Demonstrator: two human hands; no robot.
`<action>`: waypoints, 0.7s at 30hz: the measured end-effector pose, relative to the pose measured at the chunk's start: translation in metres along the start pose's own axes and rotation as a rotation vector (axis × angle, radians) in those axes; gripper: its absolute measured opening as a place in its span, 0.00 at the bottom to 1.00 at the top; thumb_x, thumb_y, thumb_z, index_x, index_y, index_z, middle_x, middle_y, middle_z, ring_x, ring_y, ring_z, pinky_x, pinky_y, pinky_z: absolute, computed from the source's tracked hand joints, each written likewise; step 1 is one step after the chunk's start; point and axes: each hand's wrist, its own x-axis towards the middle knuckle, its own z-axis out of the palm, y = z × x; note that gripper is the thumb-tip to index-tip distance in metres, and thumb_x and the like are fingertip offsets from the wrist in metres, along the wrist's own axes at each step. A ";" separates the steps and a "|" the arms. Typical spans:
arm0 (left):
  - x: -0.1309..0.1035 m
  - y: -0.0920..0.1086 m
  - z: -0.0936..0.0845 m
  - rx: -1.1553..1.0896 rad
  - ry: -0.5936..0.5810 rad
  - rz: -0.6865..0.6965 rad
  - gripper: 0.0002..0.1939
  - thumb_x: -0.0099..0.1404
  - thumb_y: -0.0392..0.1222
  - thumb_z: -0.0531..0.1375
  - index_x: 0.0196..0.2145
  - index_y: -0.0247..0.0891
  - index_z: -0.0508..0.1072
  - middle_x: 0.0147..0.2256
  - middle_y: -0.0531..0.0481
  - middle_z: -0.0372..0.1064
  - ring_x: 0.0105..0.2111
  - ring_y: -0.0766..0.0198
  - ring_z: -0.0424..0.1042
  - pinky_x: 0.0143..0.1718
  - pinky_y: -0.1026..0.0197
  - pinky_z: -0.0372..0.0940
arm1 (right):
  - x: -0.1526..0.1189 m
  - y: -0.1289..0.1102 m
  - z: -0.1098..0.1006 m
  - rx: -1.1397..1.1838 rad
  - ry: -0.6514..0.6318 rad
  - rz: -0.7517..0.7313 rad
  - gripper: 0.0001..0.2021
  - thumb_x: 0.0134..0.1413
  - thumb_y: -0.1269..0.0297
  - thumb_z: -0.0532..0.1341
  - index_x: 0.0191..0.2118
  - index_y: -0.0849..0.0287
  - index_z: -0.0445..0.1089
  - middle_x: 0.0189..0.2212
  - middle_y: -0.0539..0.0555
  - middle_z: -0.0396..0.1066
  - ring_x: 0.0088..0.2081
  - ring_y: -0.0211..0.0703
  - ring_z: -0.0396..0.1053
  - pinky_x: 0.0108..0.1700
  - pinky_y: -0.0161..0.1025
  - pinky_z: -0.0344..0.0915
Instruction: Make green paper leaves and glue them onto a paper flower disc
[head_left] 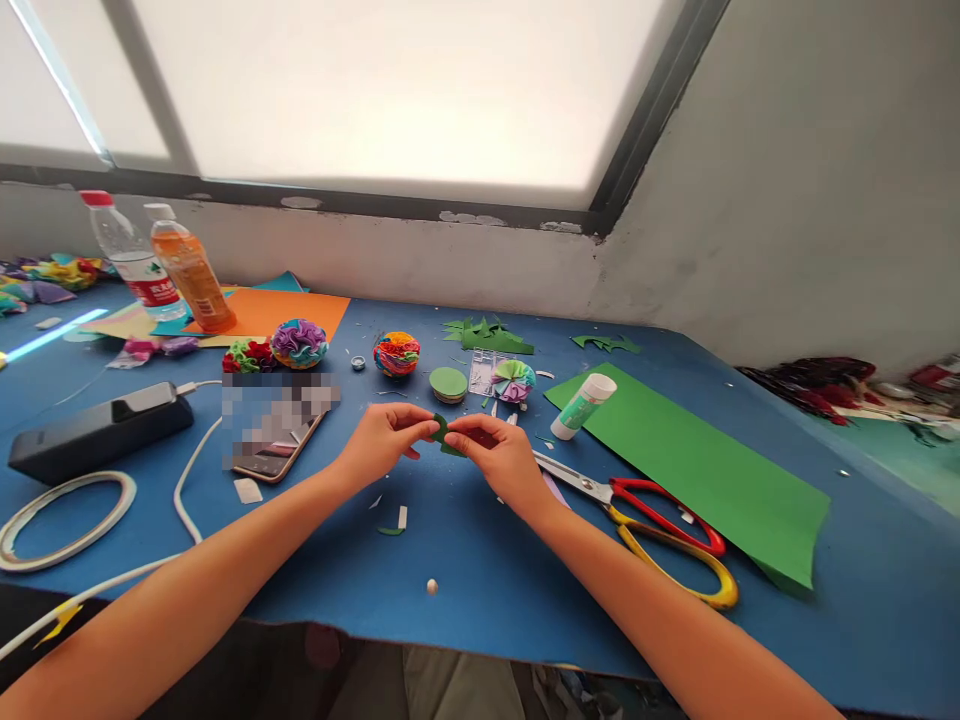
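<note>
Between my two hands is a small piece of dark green paper [441, 430], pinched from both sides above the blue table. My left hand [386, 440] grips its left edge with thumb and fingertips. On the other side my right hand [501, 458] pinches it the same way; fingers hide much of its shape. Just beyond them lie a round green paper disc [448, 384] and a pastel ruffled paper flower [513, 381]. Scissors [600, 490] with red and yellow handles rest beside my right wrist. A glue stick [583, 406] stands tilted past the blades.
A green sheet [705, 470] covers the right side. On the left are a phone [281, 450], a black device [101, 430] with a white cable, a tape roll [67, 520] and two bottles [193, 270]. Ruffled paper balls [396, 354] and cut green scraps [487, 335] lie farther back.
</note>
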 end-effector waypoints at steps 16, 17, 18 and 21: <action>-0.006 0.008 -0.001 -0.016 -0.219 -0.019 0.15 0.54 0.46 0.62 0.38 0.35 0.78 0.32 0.46 0.76 0.34 0.60 0.72 0.26 0.64 0.71 | 0.004 -0.005 -0.008 -0.114 -0.048 -0.070 0.13 0.37 0.54 0.68 0.26 0.58 0.71 0.26 0.50 0.69 0.28 0.39 0.66 0.32 0.39 0.65; -0.007 0.009 -0.002 -0.006 -0.233 -0.024 0.15 0.54 0.45 0.63 0.38 0.36 0.78 0.33 0.47 0.76 0.33 0.60 0.72 0.26 0.63 0.71 | 0.004 -0.005 -0.009 -0.112 -0.055 -0.067 0.13 0.37 0.54 0.68 0.26 0.58 0.71 0.25 0.49 0.68 0.28 0.39 0.66 0.32 0.38 0.65; -0.007 0.010 -0.002 0.005 -0.248 -0.028 0.15 0.53 0.44 0.63 0.39 0.36 0.78 0.33 0.47 0.76 0.33 0.60 0.72 0.27 0.63 0.71 | 0.004 -0.005 -0.009 -0.109 -0.057 -0.064 0.14 0.37 0.54 0.68 0.26 0.58 0.71 0.24 0.49 0.68 0.27 0.39 0.66 0.31 0.38 0.64; -0.009 0.013 -0.002 0.026 -0.276 -0.034 0.16 0.51 0.40 0.65 0.40 0.37 0.78 0.34 0.48 0.76 0.32 0.61 0.72 0.27 0.63 0.71 | 0.003 -0.006 -0.009 -0.101 -0.046 -0.060 0.14 0.38 0.52 0.68 0.26 0.58 0.70 0.22 0.48 0.67 0.26 0.37 0.64 0.29 0.37 0.63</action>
